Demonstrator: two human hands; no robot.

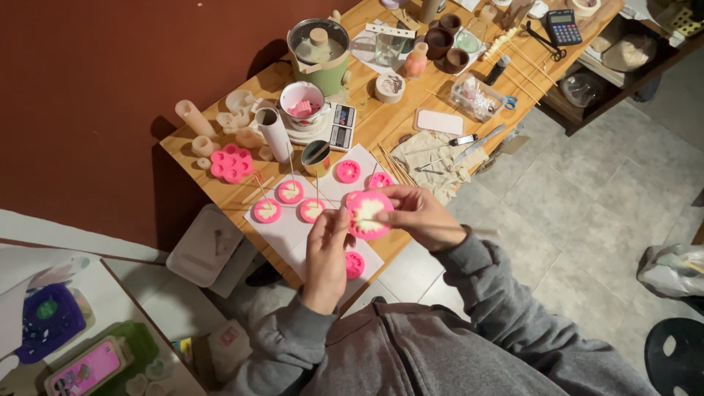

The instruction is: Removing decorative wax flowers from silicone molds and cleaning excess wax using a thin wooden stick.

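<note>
Pink mold (369,215), centre of frame, is held by both hands: left hand (328,246) pinched on its edge, right hand (419,214) gripping its side w/ a stick; mold should be kept level, over white sheet (290,231)

Small pink moulds (289,192) with upright sticks crowd the white sheet (293,231) — bare near corner.

mould (369,215): pink, matt, rubbery | table (220,187): smooth wood | sleeves (491,286): soft grey cloth
</note>
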